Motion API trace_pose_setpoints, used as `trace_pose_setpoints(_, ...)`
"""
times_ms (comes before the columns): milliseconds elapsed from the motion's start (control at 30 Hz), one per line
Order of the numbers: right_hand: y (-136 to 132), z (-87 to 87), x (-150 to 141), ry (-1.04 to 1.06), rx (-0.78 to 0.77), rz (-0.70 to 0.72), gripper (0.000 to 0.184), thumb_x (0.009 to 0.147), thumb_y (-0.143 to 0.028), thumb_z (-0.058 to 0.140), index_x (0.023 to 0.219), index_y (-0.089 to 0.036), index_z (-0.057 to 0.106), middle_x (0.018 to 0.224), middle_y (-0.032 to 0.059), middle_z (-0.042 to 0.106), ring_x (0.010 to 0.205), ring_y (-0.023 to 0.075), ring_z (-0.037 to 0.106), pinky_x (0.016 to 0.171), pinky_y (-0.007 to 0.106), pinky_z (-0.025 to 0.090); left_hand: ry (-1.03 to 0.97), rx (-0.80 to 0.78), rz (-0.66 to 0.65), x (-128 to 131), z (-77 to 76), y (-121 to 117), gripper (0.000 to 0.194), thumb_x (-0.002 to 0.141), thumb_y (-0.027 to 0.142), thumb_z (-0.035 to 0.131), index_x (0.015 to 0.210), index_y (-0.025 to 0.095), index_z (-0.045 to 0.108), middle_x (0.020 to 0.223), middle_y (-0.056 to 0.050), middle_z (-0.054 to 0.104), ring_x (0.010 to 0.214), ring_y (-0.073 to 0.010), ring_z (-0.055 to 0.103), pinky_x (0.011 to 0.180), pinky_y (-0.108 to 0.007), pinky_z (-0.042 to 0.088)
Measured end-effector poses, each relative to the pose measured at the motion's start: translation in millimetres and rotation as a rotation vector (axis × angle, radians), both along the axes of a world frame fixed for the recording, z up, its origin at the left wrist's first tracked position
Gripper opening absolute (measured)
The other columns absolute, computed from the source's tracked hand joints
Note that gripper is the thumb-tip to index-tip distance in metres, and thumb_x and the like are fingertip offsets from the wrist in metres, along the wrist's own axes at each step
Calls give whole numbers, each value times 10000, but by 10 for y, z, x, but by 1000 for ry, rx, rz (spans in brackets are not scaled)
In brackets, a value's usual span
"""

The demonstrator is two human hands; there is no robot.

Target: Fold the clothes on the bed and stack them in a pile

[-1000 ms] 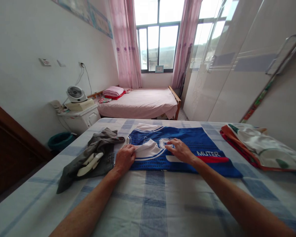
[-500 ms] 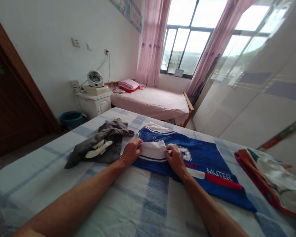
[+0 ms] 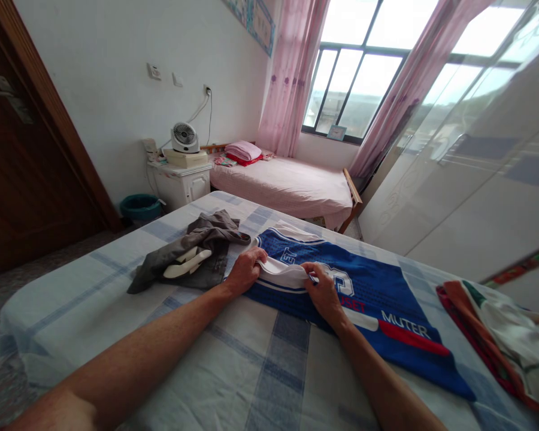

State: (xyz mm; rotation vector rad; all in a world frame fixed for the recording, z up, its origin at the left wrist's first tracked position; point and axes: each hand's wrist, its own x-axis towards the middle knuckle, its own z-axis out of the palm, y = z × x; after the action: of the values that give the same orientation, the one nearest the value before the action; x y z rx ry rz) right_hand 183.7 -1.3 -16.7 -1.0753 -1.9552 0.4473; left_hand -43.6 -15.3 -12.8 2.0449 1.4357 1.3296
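A blue jersey (image 3: 386,287) with white and red bands and printed lettering lies spread on the checked bedsheet (image 3: 197,353). Its white sleeve (image 3: 284,276) on the near side is folded over the blue body. My left hand (image 3: 246,270) pinches the left end of this sleeve, fingers closed on the cloth. At the sleeve's right end, my right hand (image 3: 321,292) grips the fabric between thumb and fingers. The sleeve sags slightly between them. Left of the jersey is a crumpled dark grey garment (image 3: 197,239) with a cream plastic hanger (image 3: 186,266) on it.
Folded white, orange and red clothing (image 3: 503,335) sits at the right edge. Beyond this bed are a second bed with a pink sheet (image 3: 287,185), a white nightstand (image 3: 184,179) carrying a fan (image 3: 184,137), and a teal bin (image 3: 140,206). A glossy wardrobe (image 3: 467,197) stands right.
The view has shifted slightly left. The white sleeve, raised flatter before, now dips and curls between my hands, uncovering more of the lettering behind it. Both hands keep their hold.
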Motion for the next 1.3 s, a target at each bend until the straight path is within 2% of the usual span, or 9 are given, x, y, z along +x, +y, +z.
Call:
trace_pose_setpoints(167,-68,64,4,-150,134,58,214,695,-34,431,651,-214,537,788,26,572,840,184,505,799,350,404,7,4,24,-5,-6,8,281,593,-7,379,712,192,537,927,-43,641,921,-176,592,876,-317,453)
trace_pose_setpoints(433,-102,61,99,-228,260,38,290,720,3,415,760,-217,599,971,39,600,1019,200,495,908,387,371,89,142,180,-25,48,-21,275,628,-13,417,707,193,581,952,-26,656,952,-193,555,891,-349,437)
trace_pose_setpoints(533,-144,81,93,-310,278,119,393,721,19,404,910,-239,631,1089,37,593,1126,200,462,957,396,351,111,238,110,-8,107,-64,275,685,-6,424,752,194,601,955,-21,656,956,-176,554,897,-338,438)
trace_pose_setpoints(633,-180,92,66,-387,249,154,343,812,-65,426,1016,-253,626,1183,36,585,1208,210,423,980,410,340,206,276,6,34,108,-82,251,790,68,437,898,188,629,1052,-47,641,1048,-178,540,950,-349,425)
trace_pose_setpoints(733,-199,91,29,-453,195,147,273,879,-211,446,1091,-265,610,1271,42,550,1266,231,382,999,438,327,419,194,-69,77,24,-69,278,846,213,492,1097,191,609,1238,-81,568,1220,-230,450,1039,-412,356)
trace_pose_setpoints(867,-212,79,10,-475,90,133,268,902,-273,429,1102,-276,608,1220,44,590,1210,222,449,981,439,350,607,22,-72,84,-96,-71,374,866,329,500,1217,212,558,1312,-105,521,1259,-275,421,1053,-450,322)
trace_pose_setpoints(1033,-143,112,197,-455,62,43,291,899,-281,428,1144,-255,583,1256,60,568,1199,216,471,991,437,359,629,-19,-31,110,47,-56,342,855,305,512,1166,194,600,1299,-132,530,1253,-299,423,1031,-480,333)
trace_pose_setpoints(1167,2,145,413,-523,90,29,358,890,-340,453,1224,-254,548,1314,75,535,1258,234,427,1025,453,328,632,13,-133,331,273,172,357,871,355,488,1175,205,600,1311,-125,524,1259,-293,421,1030,-472,335)
trace_pose_setpoints(1300,155,74,512,-605,54,63,474,885,-419,449,1339,-284,446,1414,59,431,1333,245,326,1049,472,290,667,3,-345,611,217,563,446,903,461,396,1297,277,494,1408,-87,431,1327,-250,340,1065,-454,293)
